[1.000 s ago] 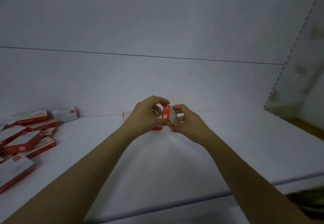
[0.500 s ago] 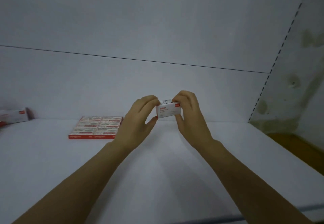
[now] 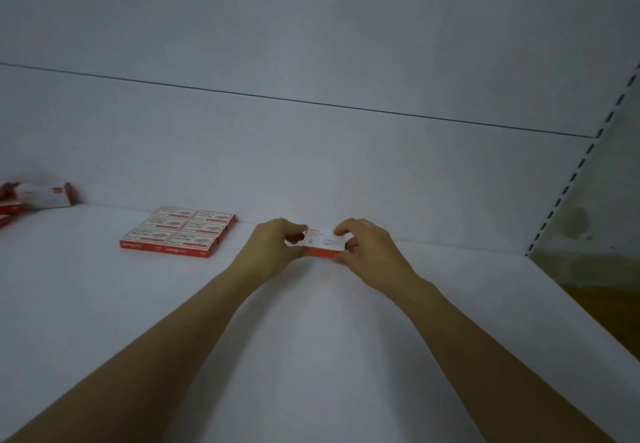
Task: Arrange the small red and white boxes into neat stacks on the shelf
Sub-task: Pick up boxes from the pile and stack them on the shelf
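Observation:
A small red and white box (image 3: 323,244) lies flat, white face up, low over the white shelf (image 3: 311,338) near its back wall. My left hand (image 3: 273,246) pinches its left end and my right hand (image 3: 367,248) pinches its right end. To the left, several identical boxes form a flat neat block (image 3: 178,231) against the back wall, two across and three deep. Whether the held box touches the shelf I cannot tell.
Loose red and white boxes (image 3: 38,196) lie at the far left edge of the shelf. A slotted upright (image 3: 568,182) and a side panel close off the right end. The back wall has a dark horizontal seam.
Both hands lowered the box from chest height toward the shelf and turned it flat. My view shifted right, so the loose pile slid out at the left.

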